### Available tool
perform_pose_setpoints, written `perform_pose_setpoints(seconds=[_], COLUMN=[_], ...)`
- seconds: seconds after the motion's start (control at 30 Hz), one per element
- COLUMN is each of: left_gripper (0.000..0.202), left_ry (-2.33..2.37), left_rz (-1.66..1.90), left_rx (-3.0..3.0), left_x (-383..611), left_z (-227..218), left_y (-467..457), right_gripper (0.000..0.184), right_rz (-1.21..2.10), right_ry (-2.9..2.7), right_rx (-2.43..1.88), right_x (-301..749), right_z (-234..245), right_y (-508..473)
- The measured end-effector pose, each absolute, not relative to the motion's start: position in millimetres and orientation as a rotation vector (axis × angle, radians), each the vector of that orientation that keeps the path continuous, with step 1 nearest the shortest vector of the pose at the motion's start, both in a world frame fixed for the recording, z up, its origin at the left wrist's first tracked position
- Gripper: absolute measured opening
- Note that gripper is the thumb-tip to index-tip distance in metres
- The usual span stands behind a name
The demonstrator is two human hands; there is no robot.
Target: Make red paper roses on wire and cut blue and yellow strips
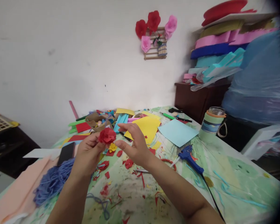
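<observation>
My left hand [90,149] pinches a red paper flower [107,136] and holds it up over the table. Just right of it is my right hand [135,144], its thumb and fingers apart in a curve with nothing between them, not touching the flower. A small yellow flower [112,147] shows just below the red one; whether it is joined to it I cannot tell. Under my hands lie red paper scraps [129,163]. Scissors [143,170] with red handles are partly hidden behind my right forearm.
A blue glue gun [190,159] with a black cord lies right of my arm. Farther right stands a green bottle [211,124]. Blue yarn [53,180] and a dark phone-like slab [66,153] are at left. Yellow paper [148,127] and light-blue paper [178,132] lie behind.
</observation>
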State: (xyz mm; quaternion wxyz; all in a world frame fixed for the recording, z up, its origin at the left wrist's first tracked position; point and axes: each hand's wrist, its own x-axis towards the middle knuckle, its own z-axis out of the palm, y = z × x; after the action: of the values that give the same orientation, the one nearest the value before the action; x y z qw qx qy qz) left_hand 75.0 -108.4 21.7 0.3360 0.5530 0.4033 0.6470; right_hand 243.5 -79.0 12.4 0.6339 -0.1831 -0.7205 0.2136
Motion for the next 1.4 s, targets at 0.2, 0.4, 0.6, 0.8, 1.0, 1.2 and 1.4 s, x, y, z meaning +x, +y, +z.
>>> perform_pose_setpoints(seconds=[0.2,0.4,0.6,0.8,1.0,1.2,1.4], left_gripper=[0.024,0.024,0.032,0.033,0.029,0.023,0.022], left_ry=[1.138,1.171,1.184,1.165,1.317,1.688,1.739], left_rz=[1.479,1.501,1.508,1.510,1.492,1.519,1.474], left_rx=[1.378,1.415,1.342,1.349,1.581,1.923,2.094], left_x=[89,96,101,100,99,95,98], left_z=[23,18,15,6,6,7,9], left_y=[-112,-108,-106,-97,-93,-103,-109], right_gripper=[0.042,0.020,0.036,0.019,0.035,0.028,0.031], right_rz=[0.601,0.648,0.683,0.834,0.825,0.928,0.795], right_ry=[-1.676,-1.571,-1.598,-1.541,-1.591,-1.511,-1.568], right_rx=[-0.494,-0.517,-0.605,-0.522,-0.556,-0.510,-0.548], right_x=[239,246,248,253,252,246,245], right_z=[10,9,6,4,0,-4,-6], right_y=[-82,-79,-73,-60,-55,-50,-50])
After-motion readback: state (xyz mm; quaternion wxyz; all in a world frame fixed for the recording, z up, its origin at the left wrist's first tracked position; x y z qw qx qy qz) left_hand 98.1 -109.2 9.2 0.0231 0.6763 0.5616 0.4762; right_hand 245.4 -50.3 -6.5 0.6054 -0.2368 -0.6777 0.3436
